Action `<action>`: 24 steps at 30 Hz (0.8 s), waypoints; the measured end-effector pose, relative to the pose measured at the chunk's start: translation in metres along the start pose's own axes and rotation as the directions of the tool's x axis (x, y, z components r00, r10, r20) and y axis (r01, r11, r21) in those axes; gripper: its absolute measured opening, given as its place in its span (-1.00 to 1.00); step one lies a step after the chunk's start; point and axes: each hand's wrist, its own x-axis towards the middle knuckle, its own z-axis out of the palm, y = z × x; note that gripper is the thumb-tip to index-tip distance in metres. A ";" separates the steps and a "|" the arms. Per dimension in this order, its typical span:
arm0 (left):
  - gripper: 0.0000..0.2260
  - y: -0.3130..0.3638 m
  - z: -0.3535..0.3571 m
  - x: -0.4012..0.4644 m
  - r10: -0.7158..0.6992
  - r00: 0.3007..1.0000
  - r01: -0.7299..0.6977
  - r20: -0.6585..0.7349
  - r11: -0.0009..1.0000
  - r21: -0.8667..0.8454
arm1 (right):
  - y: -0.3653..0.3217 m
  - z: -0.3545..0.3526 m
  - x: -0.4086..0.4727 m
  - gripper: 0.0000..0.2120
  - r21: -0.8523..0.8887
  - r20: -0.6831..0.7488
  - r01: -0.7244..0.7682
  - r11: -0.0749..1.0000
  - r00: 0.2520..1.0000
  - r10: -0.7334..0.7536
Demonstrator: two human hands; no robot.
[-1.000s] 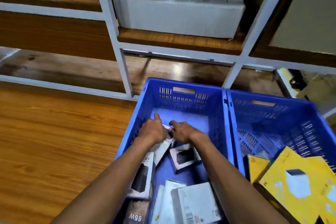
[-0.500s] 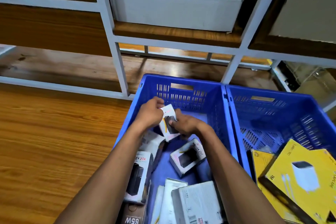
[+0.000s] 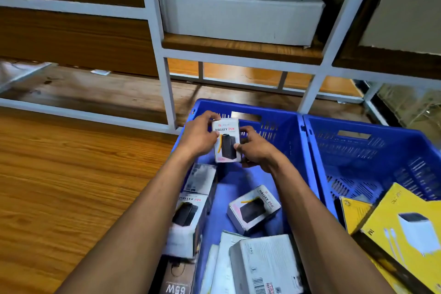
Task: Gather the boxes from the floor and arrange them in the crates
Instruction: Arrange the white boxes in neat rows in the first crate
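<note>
The left hand (image 3: 199, 137) pinches the left edge of a small white box (image 3: 226, 140), held upright above the far end of the left blue crate (image 3: 296, 150); the right hand (image 3: 256, 148) curls round its right edge and, probably, its back. It looks light, stiff cardboard with smooth faces, best taken by the long edges. Both forearms reach forward, wrists slightly bent inward.

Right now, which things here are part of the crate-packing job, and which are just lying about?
Job: held Halley box in left hand and right hand; left crate; right crate; loose Halley box; yellow box.

Lying about: grey carton on shelf; scrap under the rack.
</note>
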 end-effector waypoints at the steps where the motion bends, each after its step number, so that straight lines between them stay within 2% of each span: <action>1: -0.66 -0.001 -0.001 -0.002 0.015 1.000 -0.015 -0.014 1.000 0.017 | 0.001 0.000 0.001 -0.55 -0.044 -0.013 0.013 0.999 1.000 -0.014; 5: -0.70 0.002 -0.002 -0.012 0.083 0.995 -0.078 -0.051 0.992 0.099 | 0.006 0.001 0.001 -0.50 -0.135 -0.112 0.037 0.990 0.992 -0.053; 8: -0.75 0.006 -0.006 -0.006 0.143 0.989 -0.130 -0.034 0.960 0.249 | 0.001 0.001 0.004 -0.50 -0.195 -0.144 0.059 0.979 0.986 -0.088; 13: -0.67 0.013 -0.008 0.009 0.073 0.993 -0.106 0.093 0.899 0.424 | 0.000 0.005 0.012 -0.42 -0.086 -0.053 0.119 0.989 0.991 -0.124; 17: -0.66 0.008 -0.003 0.018 0.066 0.988 -0.130 0.138 0.837 0.531 | 0.001 0.017 0.017 -0.31 -0.065 0.108 0.128 0.990 0.987 -0.120; 19: -0.68 0.001 0.003 0.019 0.051 0.980 -0.155 0.192 0.801 0.578 | 0.011 0.025 0.027 -0.31 -0.151 0.151 0.125 0.981 0.983 -0.102; 21: -0.71 -0.003 0.007 0.019 0.035 0.970 -0.178 0.240 0.777 0.604 | 0.011 0.027 0.024 -0.21 -0.273 0.179 0.095 0.957 0.983 -0.047; 24: -0.75 -0.007 0.009 0.020 0.054 0.969 -0.196 0.241 0.762 0.617 | -0.003 0.023 0.007 -0.22 -0.442 0.200 0.092 0.892 0.980 -0.003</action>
